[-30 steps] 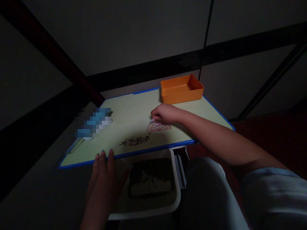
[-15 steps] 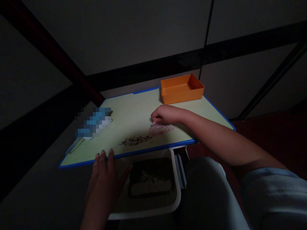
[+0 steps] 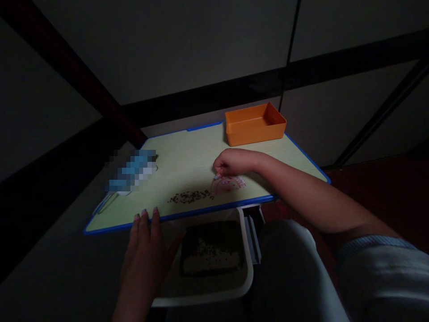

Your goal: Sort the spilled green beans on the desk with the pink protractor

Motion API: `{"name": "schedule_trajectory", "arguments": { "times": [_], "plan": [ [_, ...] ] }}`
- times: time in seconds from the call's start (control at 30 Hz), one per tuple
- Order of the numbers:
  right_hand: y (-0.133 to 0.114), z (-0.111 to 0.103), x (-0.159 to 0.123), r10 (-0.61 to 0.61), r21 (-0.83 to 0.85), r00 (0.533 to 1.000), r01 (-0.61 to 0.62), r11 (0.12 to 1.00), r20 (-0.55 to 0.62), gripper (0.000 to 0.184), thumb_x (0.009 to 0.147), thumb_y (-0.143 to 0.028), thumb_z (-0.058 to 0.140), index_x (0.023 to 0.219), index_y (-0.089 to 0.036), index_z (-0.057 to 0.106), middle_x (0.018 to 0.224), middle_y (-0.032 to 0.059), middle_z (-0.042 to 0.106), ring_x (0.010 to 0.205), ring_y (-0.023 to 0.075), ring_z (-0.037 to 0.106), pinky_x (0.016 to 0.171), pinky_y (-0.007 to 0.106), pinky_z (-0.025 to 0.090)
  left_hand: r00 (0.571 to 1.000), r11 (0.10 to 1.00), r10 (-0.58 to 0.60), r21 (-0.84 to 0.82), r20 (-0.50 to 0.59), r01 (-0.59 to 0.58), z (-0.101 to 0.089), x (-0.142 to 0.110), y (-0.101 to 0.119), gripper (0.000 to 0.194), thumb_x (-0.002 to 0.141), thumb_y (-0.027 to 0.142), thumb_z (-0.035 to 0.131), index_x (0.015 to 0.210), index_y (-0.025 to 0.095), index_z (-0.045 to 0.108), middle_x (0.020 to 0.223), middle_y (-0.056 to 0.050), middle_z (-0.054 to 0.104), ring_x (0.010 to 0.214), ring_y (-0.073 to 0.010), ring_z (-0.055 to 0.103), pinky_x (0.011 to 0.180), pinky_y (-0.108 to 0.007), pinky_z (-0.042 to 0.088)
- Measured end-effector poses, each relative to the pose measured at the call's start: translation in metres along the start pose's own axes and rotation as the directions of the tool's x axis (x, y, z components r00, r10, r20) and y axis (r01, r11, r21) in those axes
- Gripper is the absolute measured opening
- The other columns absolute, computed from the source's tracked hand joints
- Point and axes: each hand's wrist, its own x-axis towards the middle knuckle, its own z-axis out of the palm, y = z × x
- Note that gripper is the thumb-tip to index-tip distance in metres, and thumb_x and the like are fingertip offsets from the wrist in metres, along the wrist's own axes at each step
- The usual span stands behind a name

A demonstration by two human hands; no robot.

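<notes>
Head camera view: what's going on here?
A person's right hand holds a clear, red-marked protractor at the tabletop, by the right end of a scatter of small dark bits. The left hand is spread, fingertips at the near blue edge, beside a white-rimmed tub with more bits inside. An orange bin stands at the far right.

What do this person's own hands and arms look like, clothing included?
The left hand and right hand are gloveless and bare-wristed. A pale grey sleeve with a ribbed, bluish cuff leaves the right forearm bare; no sleeve shows on the left.
</notes>
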Motion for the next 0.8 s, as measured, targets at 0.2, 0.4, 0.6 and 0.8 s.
{"name": "schedule_trajectory", "arguments": {
  "times": [0.2,0.4,0.6,0.8],
  "plan": [
    [-0.002,0.000,0.000,0.009,0.029,1.000,-0.010,1.000,0.030,0.018,0.080,-0.014,0.055,0.063,-0.014,0.062,0.052,-0.0032,0.054,0.050,0.0074,0.045,0.055,0.023,0.029,1.000,1.000,-0.011,0.004,0.015,0.010,0.001,0.001,-0.002,0.088,0.079,0.065,0.029,0.142,0.004,0.024,0.149,-0.028,0.026,0.142,-0.0400,0.018,0.111,-0.054,0.027],
    [-0.005,0.001,-0.002,-0.011,0.042,0.999,0.009,0.999,0.051,0.017,0.078,-0.013,0.056,0.061,-0.014,0.060,0.053,-0.0034,0.055,0.050,0.0071,0.045,0.055,0.023,0.029,1.000,1.000,0.017,0.012,-0.013,-0.017,0.002,-0.001,-0.002,0.085,0.080,0.063,0.029,0.142,0.004,0.024,0.148,-0.028,0.025,0.142,-0.0394,0.018,0.112,-0.052,0.026],
    [-0.009,0.001,-0.003,-0.008,0.047,0.995,0.003,0.999,0.104,0.019,0.079,-0.014,0.056,0.060,-0.014,0.058,0.052,-0.0035,0.055,0.050,0.0074,0.044,0.055,0.023,0.030,1.000,1.000,0.004,0.012,-0.007,-0.004,0.002,0.000,-0.001,0.085,0.080,0.063,0.029,0.142,0.005,0.022,0.149,-0.027,0.025,0.142,-0.0388,0.018,0.111,-0.052,0.027],
    [-0.013,0.003,-0.003,-0.043,0.051,0.991,0.037,0.998,0.128,0.022,0.078,-0.010,0.055,0.057,-0.015,0.055,0.050,-0.0054,0.052,0.050,0.0069,0.041,0.054,0.023,0.028,1.000,1.000,0.023,0.014,-0.020,-0.022,0.006,0.000,-0.003,0.086,0.080,0.064,0.029,0.142,0.005,0.022,0.148,-0.027,0.026,0.142,-0.0392,0.017,0.111,-0.053,0.026]
  ]
}}
